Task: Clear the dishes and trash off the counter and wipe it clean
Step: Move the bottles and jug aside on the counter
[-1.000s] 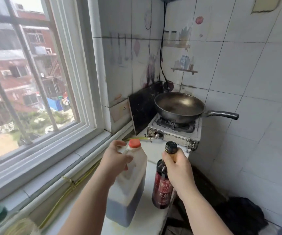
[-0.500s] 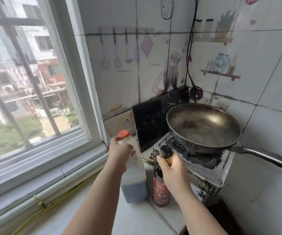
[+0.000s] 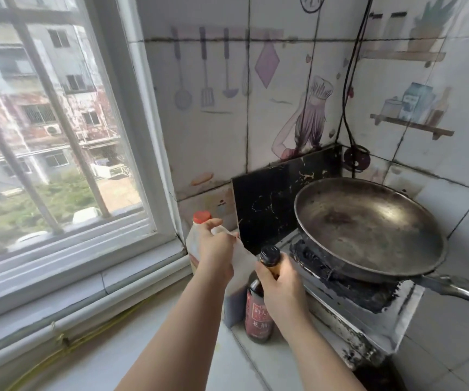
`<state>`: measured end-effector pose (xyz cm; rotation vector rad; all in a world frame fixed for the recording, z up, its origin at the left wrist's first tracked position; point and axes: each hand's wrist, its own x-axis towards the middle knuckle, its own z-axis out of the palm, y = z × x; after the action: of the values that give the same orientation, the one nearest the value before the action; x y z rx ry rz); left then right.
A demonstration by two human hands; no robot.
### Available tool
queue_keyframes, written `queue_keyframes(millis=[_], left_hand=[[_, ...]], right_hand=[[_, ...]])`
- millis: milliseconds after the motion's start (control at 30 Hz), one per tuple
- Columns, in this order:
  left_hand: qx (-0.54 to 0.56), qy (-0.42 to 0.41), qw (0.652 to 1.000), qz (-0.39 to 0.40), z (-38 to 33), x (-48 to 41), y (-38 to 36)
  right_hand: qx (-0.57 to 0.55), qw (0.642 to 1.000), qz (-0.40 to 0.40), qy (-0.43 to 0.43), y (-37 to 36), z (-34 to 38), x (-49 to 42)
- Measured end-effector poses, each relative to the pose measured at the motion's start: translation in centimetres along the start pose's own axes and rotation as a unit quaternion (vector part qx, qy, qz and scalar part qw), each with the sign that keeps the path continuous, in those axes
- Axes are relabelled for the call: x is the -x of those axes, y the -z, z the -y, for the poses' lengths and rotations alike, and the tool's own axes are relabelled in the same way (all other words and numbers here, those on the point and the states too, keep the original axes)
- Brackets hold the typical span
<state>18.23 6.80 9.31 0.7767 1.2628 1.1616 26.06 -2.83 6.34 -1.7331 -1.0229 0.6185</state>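
Our left hand (image 3: 217, 251) is curled round the handle near the top of the red-capped jug (image 3: 192, 251), which sits low on the desk (image 3: 244, 362) in the corner under the window (image 3: 58, 136). Our right hand (image 3: 281, 283) is clamped on the neck of the dark sauce bottle (image 3: 257, 317), just under its black cap. The bottle stands upright just beside the jug, against the front of the stove (image 3: 369, 301). The pan (image 3: 369, 227) rests on the stove, to the right of both hands.
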Motion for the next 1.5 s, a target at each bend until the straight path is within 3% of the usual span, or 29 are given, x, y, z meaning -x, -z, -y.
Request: queue_keyframes(millis=[367,633,700,800,867,967,1133,1300,1500], left_hand=[[-0.082,0.001,0.996,0.030,0.4,1.9,1.4],[-0.012,0.016,1.000,0.007,0.9,3.3,5.7],[0.014,0.011,1.000,-0.004,0.9,4.0,7.4],[0.042,0.006,0.999,-0.027,0.7,5.4,10.5],[0.058,0.004,0.997,-0.048,0.4,6.2,13.1],[0.088,-0.005,0.993,-0.075,-0.7,7.8,17.8],[0.162,-0.054,0.980,-0.104,-4.3,11.5,27.2],[0.233,-0.121,0.952,-0.157,-8.4,15.2,39.2],[0.277,-0.117,0.929,-0.215,-9.5,17.4,50.4]], right_hand=[[0.063,0.998,0.022,0.011,0.2,0.7,0.9],[0.042,0.999,0.005,0.009,0.2,0.8,2.0],[0.051,0.995,-0.043,0.072,0.0,1.2,2.6],[0.081,0.954,-0.122,0.261,-0.8,2.6,3.9],[0.085,0.936,-0.123,0.320,-2.0,4.2,5.1],[0.052,0.940,-0.062,0.331,-5.2,6.7,7.4],[0.062,0.953,0.102,0.280,-12.8,9.1,13.1],[0.073,0.925,0.277,0.248,-21.6,12.3,21.2],[0.058,0.914,0.342,0.213,-29.8,14.9,26.9]])
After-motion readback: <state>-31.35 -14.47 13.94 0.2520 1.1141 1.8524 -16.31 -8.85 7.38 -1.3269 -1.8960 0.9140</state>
